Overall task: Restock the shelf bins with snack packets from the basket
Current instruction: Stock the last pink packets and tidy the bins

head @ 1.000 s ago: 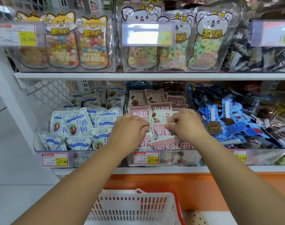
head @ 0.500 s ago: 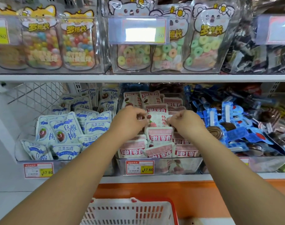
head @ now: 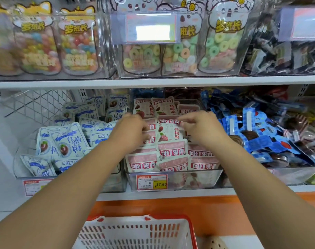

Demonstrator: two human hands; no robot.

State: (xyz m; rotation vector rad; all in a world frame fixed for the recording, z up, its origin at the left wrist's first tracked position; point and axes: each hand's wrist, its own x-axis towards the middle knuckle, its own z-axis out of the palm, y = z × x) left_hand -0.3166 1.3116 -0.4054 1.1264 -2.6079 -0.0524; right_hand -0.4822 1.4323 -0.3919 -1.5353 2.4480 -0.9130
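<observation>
The middle clear bin on the lower shelf holds several pink snack packets standing in rows. One pink-and-white packet stands upright between my hands. My left hand has its fingers curled against that packet's left edge and the packets beside it. My right hand pinches the packet's upper right corner with curled fingers. Both fingertips are blurred. Below the shelf sits the white basket with a red rim; only its far end shows.
Blue-and-white packets fill the left bin; blue lollipop packs fill the right one. The shelf board above carries clear bins of candy pouches. A price tag reading 17.60 hangs on the middle bin. An orange panel runs below.
Both hands have moved from the front rows toward the back of the middle bin, taking the upright pink-and-white packet along between them. The view has tilted slightly upward.
</observation>
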